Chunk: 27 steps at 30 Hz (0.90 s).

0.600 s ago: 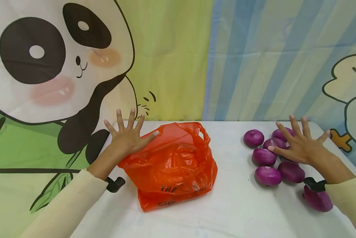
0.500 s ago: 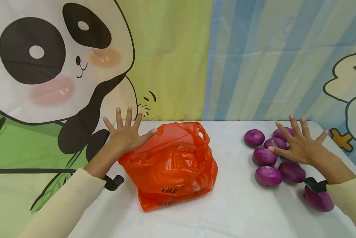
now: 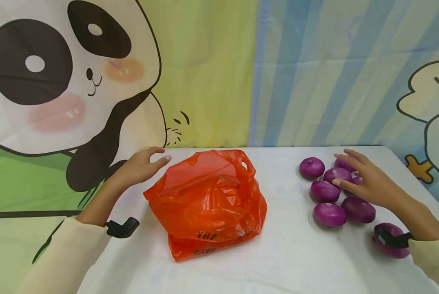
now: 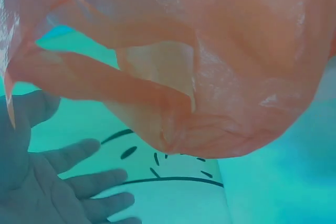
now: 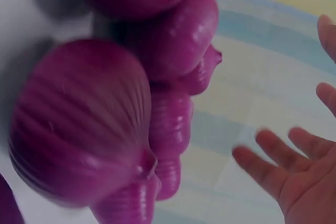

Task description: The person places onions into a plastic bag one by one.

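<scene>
A crinkled orange-red plastic bag (image 3: 212, 204) with looped handles and dark print stands on the white table, its top gaping. Just left of the bag's upper edge hovers my left hand (image 3: 138, 165), holding nothing, thumb and fingers apart. In the left wrist view the bag's handle (image 4: 105, 80) crosses above the spread fingers. My right hand (image 3: 373, 181) hangs over a cluster of red onions (image 3: 329, 214) at the right, fingers loosely extended and holding nothing. The right wrist view shows a large red onion (image 5: 81, 124) close up, with the fingers apart from it.
A single red onion (image 3: 392, 249) lies nearer the front, partly behind the black wrist camera (image 3: 395, 239) on the right arm. Behind the white table (image 3: 285, 253) hangs a printed curtain (image 3: 205, 73) with a panda and stripes.
Both hands have turned from splayed, palms down, to sideways with fingers more together. The left hand has dropped and drawn slightly left, off the bag's edge. Bag and onions stay put.
</scene>
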Motion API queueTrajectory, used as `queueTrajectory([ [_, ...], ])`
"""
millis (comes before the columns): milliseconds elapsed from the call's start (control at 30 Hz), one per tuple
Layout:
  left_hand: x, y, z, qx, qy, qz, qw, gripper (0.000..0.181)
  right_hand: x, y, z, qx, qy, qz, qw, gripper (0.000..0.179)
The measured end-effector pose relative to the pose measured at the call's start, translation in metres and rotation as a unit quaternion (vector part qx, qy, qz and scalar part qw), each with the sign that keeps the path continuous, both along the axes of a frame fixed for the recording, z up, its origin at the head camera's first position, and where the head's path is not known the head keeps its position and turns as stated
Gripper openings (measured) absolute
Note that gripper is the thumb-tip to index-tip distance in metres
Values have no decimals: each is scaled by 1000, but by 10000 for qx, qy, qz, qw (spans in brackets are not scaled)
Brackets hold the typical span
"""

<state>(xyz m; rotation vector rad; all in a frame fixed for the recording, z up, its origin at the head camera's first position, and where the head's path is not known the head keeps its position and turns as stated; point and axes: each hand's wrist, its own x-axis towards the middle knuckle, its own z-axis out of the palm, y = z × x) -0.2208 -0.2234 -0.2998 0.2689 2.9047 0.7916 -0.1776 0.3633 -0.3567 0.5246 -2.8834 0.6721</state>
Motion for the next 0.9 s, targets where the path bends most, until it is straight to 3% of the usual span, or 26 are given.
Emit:
queueTrajectory([
  [133, 6, -11, -6, 774, -126, 30, 9969, 64, 11, -6, -7, -581, -176, 226, 9979, 66],
  [233, 10, -18, -10, 1627, -383, 57, 9859, 61, 18, -9, -14, -843, -548, 284, 9945, 62],
  [300, 10, -22, -17, 2330, -560, 71, 9708, 61, 21, -10, -20, -907, -632, 340, 9933, 61],
  [433, 7, -27, -40, 3527, -668, 44, 9333, 60, 23, -8, -31, -851, -504, 555, 9935, 63],
  [567, 10, -29, -62, 4345, -631, -42, 8984, 57, 26, -8, -37, -680, -381, 613, 9951, 64],
  [667, 16, -31, -76, 4770, -608, -121, 8767, 51, 29, -10, -40, -640, -390, 550, 9957, 65],
  [733, 20, -32, -84, 4902, -579, -165, 8695, 49, 32, -12, -42, -605, -358, 543, 9960, 65],
  [900, 27, -28, -99, 5016, -458, -107, 8638, 48, 35, -15, -46, -521, -382, 550, 9964, 65],
])
